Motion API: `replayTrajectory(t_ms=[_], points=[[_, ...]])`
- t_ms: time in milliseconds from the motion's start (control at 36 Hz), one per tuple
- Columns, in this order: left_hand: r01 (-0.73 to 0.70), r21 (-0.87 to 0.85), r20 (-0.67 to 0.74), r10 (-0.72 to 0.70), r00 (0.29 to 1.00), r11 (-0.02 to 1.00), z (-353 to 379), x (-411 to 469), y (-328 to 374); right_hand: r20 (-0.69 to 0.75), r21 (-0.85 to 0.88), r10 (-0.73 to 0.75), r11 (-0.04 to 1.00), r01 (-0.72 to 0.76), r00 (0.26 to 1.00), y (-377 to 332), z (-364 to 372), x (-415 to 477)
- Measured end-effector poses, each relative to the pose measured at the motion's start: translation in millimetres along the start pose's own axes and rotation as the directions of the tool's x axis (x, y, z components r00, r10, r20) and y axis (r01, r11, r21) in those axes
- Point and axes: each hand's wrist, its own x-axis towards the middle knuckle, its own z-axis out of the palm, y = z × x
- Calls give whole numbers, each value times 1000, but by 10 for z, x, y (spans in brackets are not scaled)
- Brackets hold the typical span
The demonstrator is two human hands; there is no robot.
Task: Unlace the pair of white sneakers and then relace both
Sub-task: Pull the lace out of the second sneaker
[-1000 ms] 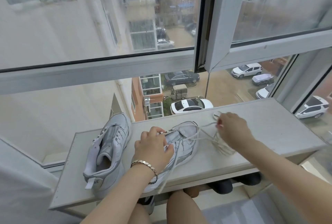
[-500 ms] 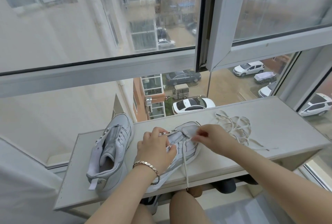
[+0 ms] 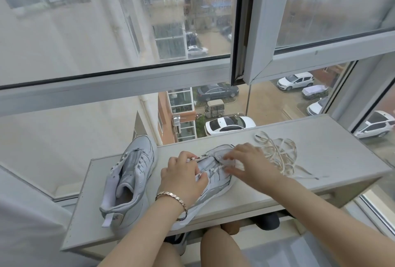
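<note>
My right hand [image 3: 250, 165] lets go of the pulled-out lace [image 3: 277, 155], now a loose pile on the shelf [image 3: 333, 138], and is back over the sneaker [image 3: 215, 179] eyelets, fingers blurred.

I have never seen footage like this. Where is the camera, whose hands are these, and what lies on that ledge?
No machine here: a person wears one camera on the head, so you look down along their own arms. On the white shelf by the window lie two white sneakers. The unlaced sneaker sits to the left. The left hand, wearing a bracelet, grips the other sneaker to steady it. The right hand reaches to its lace; its fingers are blurred, so whether they pinch it I cannot tell. A loose lace lies heaped further right.
</note>
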Motion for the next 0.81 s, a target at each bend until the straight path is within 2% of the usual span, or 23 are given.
replayTrajectory(t_ms=[56,111,222,306,389,444,472,528,583,639,694,722,750,806], points=[[4,-5,6,-4,1000,1000,-3,0,4,56,-17,-27,999,28,998,-95,69,43],[8,-9,8,-8,1000,1000,-3,-1,0,95,-40,16,999,-12,995,-127,94,75],[8,-5,0,-8,1000,1000,-7,2,-2,154,38,68,996,-75,986,-112,49,73],[12,-4,-3,-12,1000,1000,-7,-3,3,155,211,122,965,-154,980,-83,-6,25],[12,-11,-2,-12,1000,1000,-7,-5,4,143,398,249,872,-286,958,-23,4,-65],[13,-14,1,-13,1000,1000,-8,-1,3,153,536,330,764,-359,931,-4,38,-126],[13,-14,0,-13,1000,1000,-11,0,3,177,631,362,672,-388,915,-6,62,-149],[14,-20,1,-14,1000,1000,-13,-2,5,260,815,408,393,-426,875,-25,129,-178],[15,-24,4,-15,1000,1000,-10,-10,7,328,901,433,124,-417,839,-48,196,-182],[24,-36,8,-24,1000,999,-9,-22,18,354,920,472,-23,-390,807,-83,228,-164],[42,-51,16,-41,999,998,-17,-28,35,377,921,517,-125,-368,768,-111,231,-114],[52,-52,22,-51,998,997,-25,-31,43,373,921,535,-116,-372,758,-132,227,-86],[58,-51,26,-57,998,997,-35,-34,51,350,916,553,-33,-400,756,-148,222,-67],[60,-40,26,-59,998,997,-58,-37,69,258,837,561,277,-472,786,-152,208,-47]])
